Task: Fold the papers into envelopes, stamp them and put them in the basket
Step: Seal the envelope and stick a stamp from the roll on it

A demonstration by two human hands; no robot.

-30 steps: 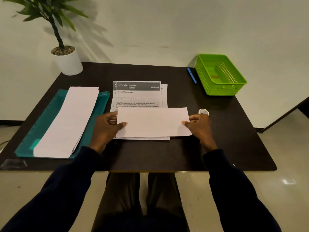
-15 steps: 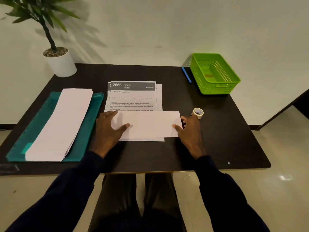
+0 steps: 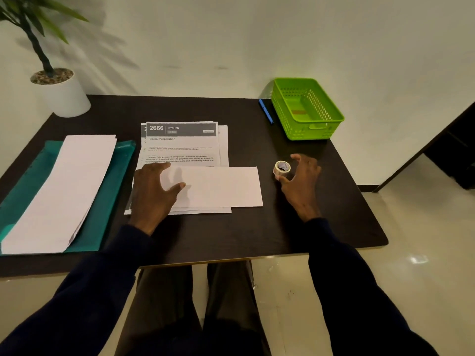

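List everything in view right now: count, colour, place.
table: one, dark, under everything
folded paper: one, white, centre, on the printed sheets
printed sheets: a few stacked, white with a dark header, centre
roll: one, whitish, right of the folded paper
basket: one, green, far right corner
pen: one, blue, left of the basket
folder: one, teal, left side
paper stack: one, white, on the folder
plant: one, green in a white pot, far left corner
left hand: flat on the folded paper's left end
right hand: thumb at the roll, fingers curved beside it; grip unclear
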